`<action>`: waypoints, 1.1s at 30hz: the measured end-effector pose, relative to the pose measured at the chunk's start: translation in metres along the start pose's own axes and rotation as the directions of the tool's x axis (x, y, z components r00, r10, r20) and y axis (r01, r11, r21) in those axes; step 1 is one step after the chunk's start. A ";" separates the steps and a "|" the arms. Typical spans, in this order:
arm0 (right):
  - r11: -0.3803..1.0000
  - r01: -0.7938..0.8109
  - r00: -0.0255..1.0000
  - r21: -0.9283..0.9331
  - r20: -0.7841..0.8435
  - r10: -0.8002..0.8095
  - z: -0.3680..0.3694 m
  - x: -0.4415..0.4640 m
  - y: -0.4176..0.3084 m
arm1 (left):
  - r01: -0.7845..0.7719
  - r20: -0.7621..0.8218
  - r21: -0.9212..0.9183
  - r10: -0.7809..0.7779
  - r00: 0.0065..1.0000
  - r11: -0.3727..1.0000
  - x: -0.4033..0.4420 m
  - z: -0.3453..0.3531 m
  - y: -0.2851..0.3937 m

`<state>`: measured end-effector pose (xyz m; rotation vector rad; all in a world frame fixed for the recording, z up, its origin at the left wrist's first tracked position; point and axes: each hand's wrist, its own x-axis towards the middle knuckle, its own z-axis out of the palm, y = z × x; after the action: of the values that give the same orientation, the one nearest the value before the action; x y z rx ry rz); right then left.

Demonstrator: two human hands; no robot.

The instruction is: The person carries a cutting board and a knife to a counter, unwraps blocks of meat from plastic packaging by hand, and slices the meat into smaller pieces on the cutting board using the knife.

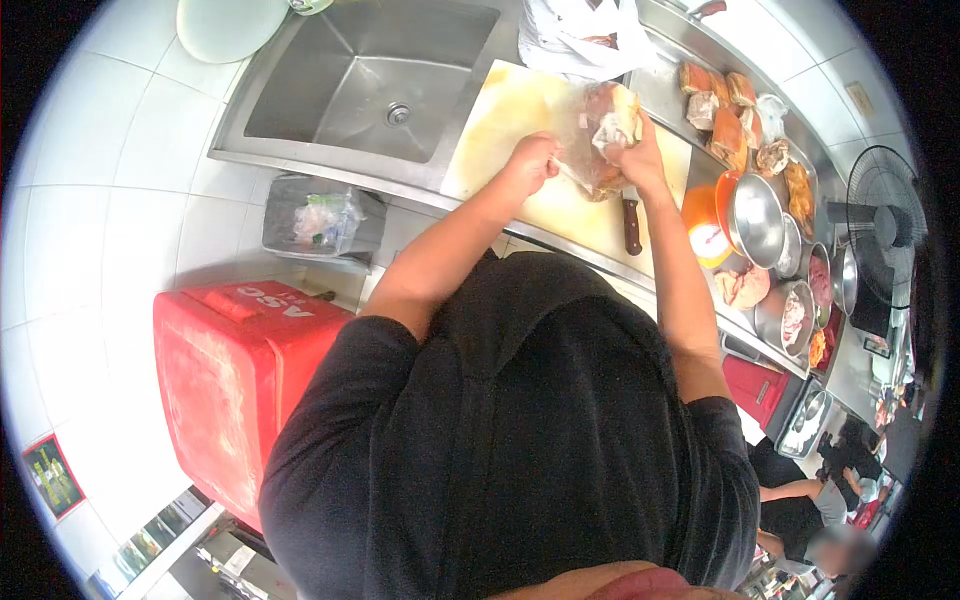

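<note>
A piece of meat in a clear plastic bag [602,112] is held over the far part of the yellowed white cutting board [490,140]. My right hand [640,162] grips the bag's right side, with the fingers wrapped round it. At the bag's near left edge, my left hand [533,165] is closed in a fist on the plastic. Just below the bag, near my right forearm, lies a knife with a brown handle [632,230]; its blade is mostly hidden.
Left of the board is a steel sink [330,105]. Browned meat blocks [730,135] fill a tray at the back right. An orange scale [703,212] and metal bowls [757,222] stand right. A grey bin [285,238] and red box [215,365] are at left. Other people [800,500] stand lower right.
</note>
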<state>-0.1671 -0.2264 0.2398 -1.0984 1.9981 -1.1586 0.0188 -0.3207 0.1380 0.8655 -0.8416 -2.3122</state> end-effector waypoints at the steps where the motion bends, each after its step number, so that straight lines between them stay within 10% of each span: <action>1: 0.991 0.015 1.000 0.130 -0.020 -0.012 -0.001 0.003 0.016 | -0.039 0.056 -0.057 0.043 0.998 0.998 0.000 -0.010 0.002; 4: 0.785 -0.084 0.995 0.614 0.013 0.097 0.018 0.008 0.069 | -0.100 -0.067 -0.189 0.089 0.994 0.977 -0.023 -0.009 0.026; 7: 0.872 -0.169 0.978 0.459 -0.032 0.207 0.046 -0.019 0.049 | -0.113 0.077 -0.158 0.127 0.989 0.981 -0.041 -0.066 0.048; 15: 0.971 -0.047 0.999 -0.235 0.002 0.048 0.019 -0.037 0.033 | -0.266 -0.141 -0.354 0.229 0.963 0.897 -0.092 -0.120 0.072; 24: 0.967 -0.154 0.986 0.202 -0.033 0.164 0.001 -0.072 0.034 | -0.242 -0.357 -0.285 0.131 0.925 0.927 -0.107 -0.109 0.054; 28: 0.975 0.105 0.979 0.196 -0.191 -0.067 -0.007 -0.076 0.029 | -0.172 -0.302 -0.065 0.144 0.942 0.983 -0.084 -0.103 0.038; 33: 0.849 0.462 0.821 -0.256 -0.236 -0.519 -0.005 -0.076 -0.004 | -0.200 -0.220 -0.471 0.105 0.970 0.859 -0.055 -0.107 0.039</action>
<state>-0.1315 -0.1597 0.2511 -1.7040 2.1483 -1.4907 0.1404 -0.3494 0.1220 0.7381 -0.2068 -2.1163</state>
